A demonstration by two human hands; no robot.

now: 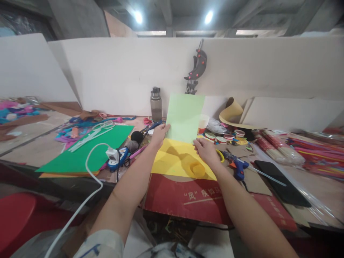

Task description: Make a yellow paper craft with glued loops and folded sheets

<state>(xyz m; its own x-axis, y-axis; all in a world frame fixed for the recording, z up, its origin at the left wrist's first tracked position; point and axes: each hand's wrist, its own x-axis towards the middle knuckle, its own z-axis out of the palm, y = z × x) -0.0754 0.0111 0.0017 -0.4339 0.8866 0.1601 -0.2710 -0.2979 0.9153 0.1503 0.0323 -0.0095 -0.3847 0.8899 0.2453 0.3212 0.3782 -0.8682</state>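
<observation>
A light green sheet of paper (185, 116) is held up above the table between my two hands. My left hand (160, 134) grips its left edge low down. Fingers of my right hand (205, 148) pinch its lower right corner. Below it lies a yellow sheet (166, 157), with a small round yellow piece (197, 169) on it near my right hand. The yellow sheet rests on a red board (172, 195) printed with white characters. Right of my right wrist, a blue glue gun (238, 168) lies with a clear glue stick in its back.
A green sheet (107, 157) and a blue power strip (118, 159) with a white cable lie left. A bottle (156, 105) stands behind. At right are a black phone-shaped slab (282, 182), wrapped bundles (279, 147) and coloured pipe cleaners (317, 154). A white panel (113, 75) closes the back.
</observation>
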